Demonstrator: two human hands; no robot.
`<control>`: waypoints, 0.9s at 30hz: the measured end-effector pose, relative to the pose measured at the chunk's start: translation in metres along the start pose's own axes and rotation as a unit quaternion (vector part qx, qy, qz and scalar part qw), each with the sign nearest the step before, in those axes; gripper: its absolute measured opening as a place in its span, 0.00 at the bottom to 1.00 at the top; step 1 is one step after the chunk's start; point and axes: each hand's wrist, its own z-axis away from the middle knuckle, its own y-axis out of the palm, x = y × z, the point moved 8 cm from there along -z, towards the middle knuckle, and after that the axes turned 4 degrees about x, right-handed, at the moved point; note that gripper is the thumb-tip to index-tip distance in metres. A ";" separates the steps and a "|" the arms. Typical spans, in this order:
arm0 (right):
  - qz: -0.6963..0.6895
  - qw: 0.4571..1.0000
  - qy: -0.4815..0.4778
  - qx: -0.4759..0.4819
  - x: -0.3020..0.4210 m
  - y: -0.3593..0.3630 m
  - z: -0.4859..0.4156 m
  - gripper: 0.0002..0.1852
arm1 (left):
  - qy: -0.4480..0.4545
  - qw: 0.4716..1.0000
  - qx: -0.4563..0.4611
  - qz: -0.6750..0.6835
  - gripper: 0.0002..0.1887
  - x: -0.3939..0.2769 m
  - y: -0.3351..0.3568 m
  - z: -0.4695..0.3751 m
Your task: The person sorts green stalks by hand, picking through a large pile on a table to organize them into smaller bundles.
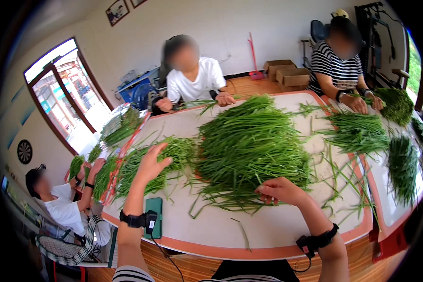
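A large heap of long green leafy stalks [253,148] lies on the white table [211,236] with an orange border. My right hand [280,190] is at the heap's near right edge, fingers curled down; whether they grip any stalks is hidden. My left hand [153,164] is raised over a smaller pile of green stalks [179,151] left of the heap, thumb and fingers apart, holding nothing. Both wrists wear black bands with small devices and cables. Loose stalks lie around the heap.
Across the table, a person in white [194,81] holds a few stalks; another in stripes [335,67] handles stalks at the right. A third works at the left. A green phone case [153,216] lies beside my left wrist. More bundles [402,169] line the right side.
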 end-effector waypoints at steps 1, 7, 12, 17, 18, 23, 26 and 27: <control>0.002 1.000 0.001 0.000 0.002 0.001 -0.001 0.16 | -0.016 0.998 0.021 0.063 0.23 -0.020 0.006 0.007; 0.017 0.999 -0.014 0.030 0.007 0.008 0.000 0.18 | -0.063 0.897 0.273 0.341 0.18 -0.138 0.128 0.041; 0.041 0.997 -0.059 -0.001 0.010 0.010 0.000 0.18 | -0.006 0.857 0.240 0.456 0.18 -0.188 0.168 0.037; 0.084 0.995 -0.044 -0.007 0.012 0.016 -0.002 0.17 | -0.058 0.799 0.107 0.589 0.14 -0.180 0.156 0.027; 0.103 0.994 -0.044 -0.002 0.012 0.018 -0.003 0.16 | -0.058 0.752 0.093 0.650 0.14 -0.171 0.147 0.023; 0.229 0.972 -0.055 0.015 -0.002 0.040 -0.004 0.18 | -0.034 0.703 -0.037 0.709 0.16 -0.127 0.066 0.021; 0.361 0.927 -0.102 -0.017 0.003 0.063 -0.001 0.19 | -0.036 0.790 -0.061 0.609 0.16 -0.117 0.027 0.044; 0.378 0.920 -0.104 -0.010 0.002 0.072 -0.001 0.18 | -0.052 0.827 -0.065 0.557 0.16 -0.121 0.021 0.052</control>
